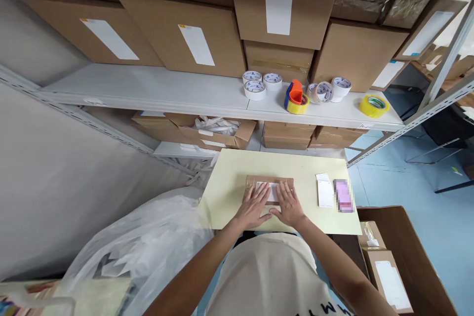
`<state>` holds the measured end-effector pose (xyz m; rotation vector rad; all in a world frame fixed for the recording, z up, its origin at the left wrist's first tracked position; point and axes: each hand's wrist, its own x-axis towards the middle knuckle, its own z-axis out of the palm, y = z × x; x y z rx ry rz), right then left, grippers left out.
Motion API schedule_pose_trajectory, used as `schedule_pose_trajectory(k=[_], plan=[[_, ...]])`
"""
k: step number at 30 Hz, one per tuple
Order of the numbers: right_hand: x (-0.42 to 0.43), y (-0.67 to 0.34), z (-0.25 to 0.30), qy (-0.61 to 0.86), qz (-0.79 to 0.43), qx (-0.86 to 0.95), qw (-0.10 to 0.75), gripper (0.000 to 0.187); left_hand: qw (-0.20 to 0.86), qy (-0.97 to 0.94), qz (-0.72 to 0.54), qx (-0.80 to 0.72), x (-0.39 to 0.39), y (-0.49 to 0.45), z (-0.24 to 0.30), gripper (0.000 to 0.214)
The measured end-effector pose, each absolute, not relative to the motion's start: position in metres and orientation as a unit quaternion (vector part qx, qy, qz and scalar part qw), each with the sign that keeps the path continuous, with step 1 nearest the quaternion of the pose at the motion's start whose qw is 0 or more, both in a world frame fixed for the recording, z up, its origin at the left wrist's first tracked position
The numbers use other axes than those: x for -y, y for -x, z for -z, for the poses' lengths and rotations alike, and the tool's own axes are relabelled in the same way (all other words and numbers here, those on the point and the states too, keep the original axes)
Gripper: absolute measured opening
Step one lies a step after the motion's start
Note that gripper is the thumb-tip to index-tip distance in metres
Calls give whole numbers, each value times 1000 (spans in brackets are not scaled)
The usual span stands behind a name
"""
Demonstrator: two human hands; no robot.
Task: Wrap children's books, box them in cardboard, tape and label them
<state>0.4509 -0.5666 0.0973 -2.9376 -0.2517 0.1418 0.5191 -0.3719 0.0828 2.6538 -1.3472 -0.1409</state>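
Observation:
A small brown cardboard box (269,179) lies on the pale yellow table (229,170), with a white label (273,192) on its top face. My left hand (253,207) rests flat on the left part of the label, its fingers stretched out. On the right part lies my right hand (288,205), fingers also extended and pressed down. The two thumbs almost meet at the box's near side. Both hands cover much of the label, and neither grips anything. To the right on the table are white label slips (325,192) and a pixelated purple item (343,196).
A metal shelf (166,86) beyond the table holds large cartons (200,34), white tape rolls (255,89), an orange tape dispenser (296,94) and yellow tape (374,105). Clear plastic sheeting (148,237) hangs at the left. A big open carton (411,247) with boxes stands at the right.

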Motion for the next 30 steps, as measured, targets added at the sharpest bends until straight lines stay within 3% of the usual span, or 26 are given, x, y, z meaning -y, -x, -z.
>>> schedule_pose_trajectory(k=[6, 17, 23, 26, 30], plan=[[561, -437, -78, 985, -32, 135, 105, 73, 104, -899, 53, 421, 366, -503, -78, 79], [580, -443, -87, 989, -38, 22, 141, 70, 119, -934, 85, 326, 368, -535, -86, 62], [561, -439, -65, 974, -7, -107, 200, 56, 141, -949, 103, 262, 369, -543, -91, 57], [551, -436, -58, 952, 50, -156, 259, 50, 202, -957, 128, 166, 370, -541, -90, 65], [539, -437, -59, 913, 136, -225, 313, 39, 325, -928, 181, 26, 375, -540, -87, 95]])
